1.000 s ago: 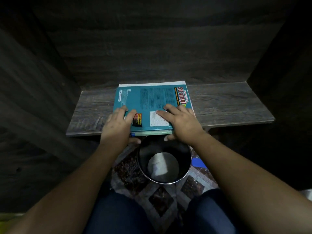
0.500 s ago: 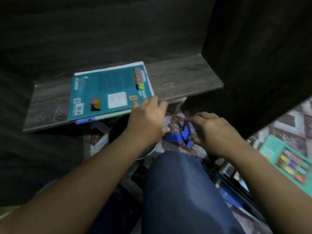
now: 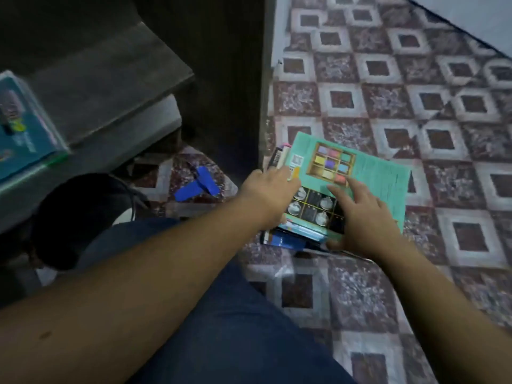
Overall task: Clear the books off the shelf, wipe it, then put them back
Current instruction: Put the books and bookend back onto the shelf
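While pressing flat on the green book [image 3: 382, 178] with the right hand [image 3: 363, 217], fingers straight, clasping nothing; draped over its left edge with the left hand [image 3: 273, 189], hard to tell whether gripping. Lying atop a stack of books [image 3: 293, 234] on the patterned floor [image 3: 415, 79], just beside the cabinet side [image 3: 235, 92]. Thin, glossy, probably floppy and quick to slide. Better to reach under the whole stack from both side edges and lift as one. Off to the left, a teal book [image 3: 25, 134] lying on the shelf [image 3: 110, 87].
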The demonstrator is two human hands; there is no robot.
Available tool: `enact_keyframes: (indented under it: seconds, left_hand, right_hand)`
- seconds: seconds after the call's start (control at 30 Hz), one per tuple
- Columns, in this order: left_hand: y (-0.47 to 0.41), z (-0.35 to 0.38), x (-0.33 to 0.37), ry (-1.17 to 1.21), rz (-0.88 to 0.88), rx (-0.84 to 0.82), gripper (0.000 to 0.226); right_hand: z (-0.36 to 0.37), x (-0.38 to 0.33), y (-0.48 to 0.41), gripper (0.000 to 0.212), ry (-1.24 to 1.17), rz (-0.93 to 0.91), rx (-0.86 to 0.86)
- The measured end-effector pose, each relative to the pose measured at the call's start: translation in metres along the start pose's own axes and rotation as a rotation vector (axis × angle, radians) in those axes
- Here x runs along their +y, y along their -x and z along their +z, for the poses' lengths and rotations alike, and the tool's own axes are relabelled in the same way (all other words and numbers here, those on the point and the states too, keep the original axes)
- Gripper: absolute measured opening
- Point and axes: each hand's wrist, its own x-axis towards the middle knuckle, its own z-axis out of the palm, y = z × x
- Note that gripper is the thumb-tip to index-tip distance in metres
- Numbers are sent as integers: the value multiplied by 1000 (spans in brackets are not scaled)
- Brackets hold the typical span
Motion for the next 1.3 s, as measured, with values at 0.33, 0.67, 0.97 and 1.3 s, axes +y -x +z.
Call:
enact_keyframes:
  seconds: [0.33,0.67,0.97,1.3]
  left_hand:
    - [-4,35,-2,-160,147,3,99]
    - [-10,33,2,37,174,131,52]
    - [23,-21,-20,130,44,316,38]
    - [183,-98,-113,107,-295,499,47]
  right_hand:
    - [35,0,-3,116,108,7,3]
    - [-8,13,1,78,-33,-74,-176]
    - [-78,-30,33,47,150,11,183]
    - [-166,-171,46,49,21,-355,343]
